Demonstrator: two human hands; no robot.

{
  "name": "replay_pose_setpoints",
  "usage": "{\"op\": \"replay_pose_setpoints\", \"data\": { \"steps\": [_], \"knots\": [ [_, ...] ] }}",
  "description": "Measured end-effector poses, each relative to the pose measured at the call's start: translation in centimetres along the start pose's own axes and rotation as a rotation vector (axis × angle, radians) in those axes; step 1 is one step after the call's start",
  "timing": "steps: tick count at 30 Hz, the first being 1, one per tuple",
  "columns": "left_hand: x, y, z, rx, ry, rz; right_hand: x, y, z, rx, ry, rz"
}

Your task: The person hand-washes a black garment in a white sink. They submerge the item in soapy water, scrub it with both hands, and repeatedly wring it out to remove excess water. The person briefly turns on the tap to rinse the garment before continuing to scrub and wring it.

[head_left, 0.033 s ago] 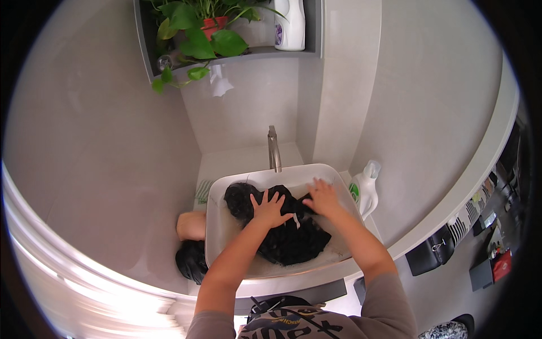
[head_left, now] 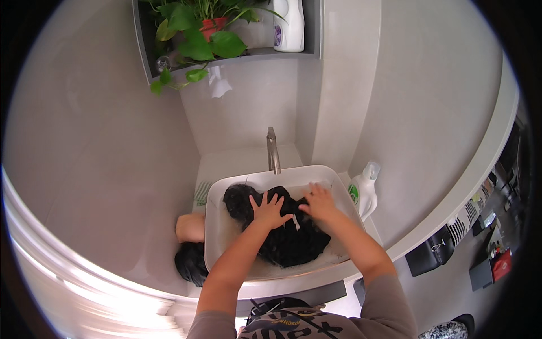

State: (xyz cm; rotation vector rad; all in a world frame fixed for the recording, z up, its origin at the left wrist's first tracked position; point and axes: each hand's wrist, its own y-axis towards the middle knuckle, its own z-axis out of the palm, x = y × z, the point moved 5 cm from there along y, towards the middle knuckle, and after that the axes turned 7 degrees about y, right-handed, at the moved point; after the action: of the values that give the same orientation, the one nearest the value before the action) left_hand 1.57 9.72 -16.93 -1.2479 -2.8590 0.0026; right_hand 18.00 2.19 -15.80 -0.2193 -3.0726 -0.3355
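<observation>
Wet black cloth, apparently a garment [head_left: 291, 246], lies bunched in a white rectangular sink [head_left: 212, 240] holding cloudy water. A small pale tag or strip [head_left: 296, 221] shows on the cloth. My left hand [head_left: 267, 211] presses on the cloth with its fingers spread. To its right, my right hand [head_left: 319, 203] is at the cloth's right upper edge, fingers apart and slightly blurred; whether it touches the cloth I cannot tell. A rounder black bundle [head_left: 238, 200] sits at the sink's left, beside my left fingers.
A metal faucet [head_left: 273, 152] rises behind the sink. Right of the sink stands a white bottle [head_left: 368, 189] with a handle. At left are a peach-coloured object [head_left: 191, 227] and a glossy black heap [head_left: 191, 263]. Above, a grey shelf [head_left: 265, 52] holds a potted plant [head_left: 213, 28] and another white bottle [head_left: 290, 28].
My right hand has shifted slightly left and down, closer to my left hand. The left hand stays on the cloth.
</observation>
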Motion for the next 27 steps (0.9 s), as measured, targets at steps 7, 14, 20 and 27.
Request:
{"op": "replay_pose_setpoints", "data": {
  "steps": [7,14,20,27],
  "knots": [
    [1.0,4.1,1.9,0.169,-0.024,-0.065,1.3,-1.6,1.4,0.215,0.066,-0.053],
    [2.7,7.7,4.4,-0.062,-0.107,-0.109,-0.1,-1.3,2.7,0.083,0.101,0.002],
    [3.5,8.2,5.4,-0.055,-0.177,-0.089,1.3,1.3,2.4,-0.138,0.103,-0.126],
    [6.6,3.7,-1.9,-0.492,0.008,-0.055,0.2,4.8,4.9,-0.006,-0.12,-0.099]
  ]
}}
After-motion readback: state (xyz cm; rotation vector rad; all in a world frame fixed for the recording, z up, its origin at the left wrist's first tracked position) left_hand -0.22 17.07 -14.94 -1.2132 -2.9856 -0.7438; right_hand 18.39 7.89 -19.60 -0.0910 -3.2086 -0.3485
